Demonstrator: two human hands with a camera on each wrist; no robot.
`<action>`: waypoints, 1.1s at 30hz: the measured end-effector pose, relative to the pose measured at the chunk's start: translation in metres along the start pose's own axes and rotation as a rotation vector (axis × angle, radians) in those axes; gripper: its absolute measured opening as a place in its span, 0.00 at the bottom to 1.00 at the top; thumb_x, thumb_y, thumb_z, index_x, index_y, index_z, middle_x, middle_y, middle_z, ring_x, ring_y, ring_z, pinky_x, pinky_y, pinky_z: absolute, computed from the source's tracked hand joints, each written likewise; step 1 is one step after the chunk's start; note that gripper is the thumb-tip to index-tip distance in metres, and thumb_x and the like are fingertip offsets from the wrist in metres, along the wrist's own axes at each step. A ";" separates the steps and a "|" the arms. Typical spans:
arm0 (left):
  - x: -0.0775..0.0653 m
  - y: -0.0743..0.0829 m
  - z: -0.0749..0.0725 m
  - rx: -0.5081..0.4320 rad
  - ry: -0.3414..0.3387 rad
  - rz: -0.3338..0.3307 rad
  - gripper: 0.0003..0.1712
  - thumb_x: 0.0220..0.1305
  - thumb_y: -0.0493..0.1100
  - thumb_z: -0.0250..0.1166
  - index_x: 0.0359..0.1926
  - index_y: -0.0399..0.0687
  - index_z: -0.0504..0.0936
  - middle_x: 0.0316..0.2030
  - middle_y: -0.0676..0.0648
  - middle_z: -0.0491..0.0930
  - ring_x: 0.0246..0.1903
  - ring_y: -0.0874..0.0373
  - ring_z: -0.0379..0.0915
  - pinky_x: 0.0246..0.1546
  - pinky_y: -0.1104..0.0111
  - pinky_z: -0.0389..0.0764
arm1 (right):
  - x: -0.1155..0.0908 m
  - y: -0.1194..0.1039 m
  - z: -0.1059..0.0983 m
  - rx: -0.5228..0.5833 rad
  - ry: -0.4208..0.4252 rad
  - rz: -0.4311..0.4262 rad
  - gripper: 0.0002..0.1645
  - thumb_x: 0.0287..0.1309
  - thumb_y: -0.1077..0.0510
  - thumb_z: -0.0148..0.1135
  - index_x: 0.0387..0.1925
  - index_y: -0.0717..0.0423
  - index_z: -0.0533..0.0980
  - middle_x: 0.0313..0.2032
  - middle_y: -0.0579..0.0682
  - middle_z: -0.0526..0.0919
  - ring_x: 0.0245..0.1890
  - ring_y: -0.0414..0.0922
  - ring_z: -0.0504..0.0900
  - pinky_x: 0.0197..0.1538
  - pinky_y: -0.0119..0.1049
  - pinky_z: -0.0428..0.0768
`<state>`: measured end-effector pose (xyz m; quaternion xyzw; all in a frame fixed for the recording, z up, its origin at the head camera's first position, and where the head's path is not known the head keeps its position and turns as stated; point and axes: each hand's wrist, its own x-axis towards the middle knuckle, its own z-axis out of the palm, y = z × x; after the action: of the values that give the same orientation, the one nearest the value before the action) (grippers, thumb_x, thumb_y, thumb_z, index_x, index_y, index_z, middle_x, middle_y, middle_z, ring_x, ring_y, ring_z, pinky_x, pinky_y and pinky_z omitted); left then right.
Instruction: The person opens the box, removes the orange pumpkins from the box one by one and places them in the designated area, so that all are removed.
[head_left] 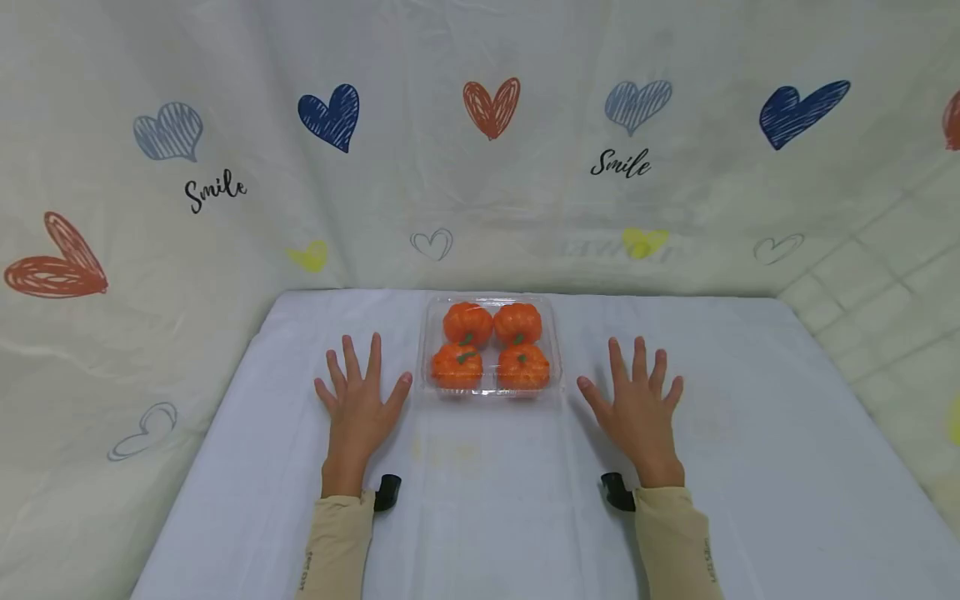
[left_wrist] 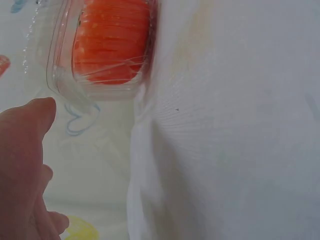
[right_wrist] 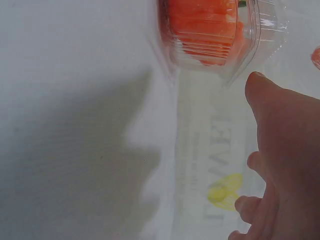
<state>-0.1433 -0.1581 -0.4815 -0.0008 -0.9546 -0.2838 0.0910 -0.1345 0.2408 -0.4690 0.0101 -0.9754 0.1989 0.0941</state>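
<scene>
A clear plastic clamshell box (head_left: 489,383) with several small orange pumpkins (head_left: 522,367) inside stands at the far middle of the table, its lid down over them. To its left is my left hand (head_left: 358,417), palm down with fingers spread and thumb pointing toward the box's near corner. My right hand (head_left: 639,417) is held the same way on the other side, a little farther from the box. Both hands hold nothing. In the left wrist view the thumb (left_wrist: 37,115) appears just beside the box; the right wrist view shows the other thumb (right_wrist: 265,92) likewise near it.
A white cloth (head_left: 495,517) covers the table. Behind it and at the sides hangs a pale curtain (head_left: 555,192) printed with hearts and the word "Smile". Each sleeved wrist carries a small black camera mount (head_left: 387,492) on its inner side.
</scene>
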 end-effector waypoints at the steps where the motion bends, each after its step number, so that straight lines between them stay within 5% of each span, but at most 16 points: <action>1: 0.000 0.000 0.000 -0.004 0.001 0.001 0.51 0.77 0.67 0.58 0.88 0.52 0.48 0.84 0.31 0.31 0.80 0.25 0.21 0.69 0.23 0.26 | 0.000 0.000 0.000 0.003 0.001 -0.001 0.53 0.76 0.32 0.57 0.85 0.58 0.53 0.82 0.74 0.43 0.80 0.78 0.35 0.69 0.85 0.34; 13: -0.002 -0.001 -0.002 -0.006 -0.026 -0.026 0.52 0.78 0.68 0.57 0.88 0.54 0.45 0.85 0.35 0.25 0.80 0.27 0.18 0.70 0.24 0.26 | 0.002 -0.009 -0.001 0.063 -0.002 -0.018 0.52 0.75 0.36 0.61 0.85 0.59 0.53 0.82 0.73 0.44 0.80 0.77 0.36 0.70 0.83 0.37; 21: -0.001 0.000 -0.001 -0.020 -0.023 -0.018 0.52 0.78 0.67 0.58 0.88 0.53 0.45 0.84 0.33 0.28 0.80 0.26 0.20 0.70 0.23 0.27 | 0.004 -0.013 0.003 0.339 -0.022 -0.042 0.49 0.77 0.46 0.60 0.85 0.62 0.51 0.84 0.68 0.41 0.81 0.72 0.35 0.75 0.77 0.38; 28: 0.000 0.001 -0.001 -0.038 -0.009 -0.010 0.52 0.78 0.67 0.58 0.88 0.52 0.45 0.84 0.32 0.29 0.80 0.26 0.21 0.70 0.23 0.29 | 0.004 -0.026 0.010 0.532 -0.162 0.014 0.55 0.76 0.39 0.63 0.88 0.44 0.43 0.87 0.49 0.36 0.85 0.56 0.34 0.77 0.73 0.47; 33: 0.000 0.000 0.001 -0.075 0.019 -0.011 0.53 0.78 0.66 0.57 0.88 0.52 0.42 0.85 0.33 0.29 0.81 0.27 0.22 0.71 0.24 0.30 | 0.002 -0.037 0.016 0.642 -0.213 0.038 0.59 0.73 0.42 0.67 0.88 0.37 0.39 0.87 0.44 0.37 0.85 0.55 0.39 0.78 0.71 0.49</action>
<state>-0.1435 -0.1573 -0.4823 0.0037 -0.9423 -0.3200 0.0983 -0.1368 0.2004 -0.4689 0.0419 -0.8675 0.4952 -0.0200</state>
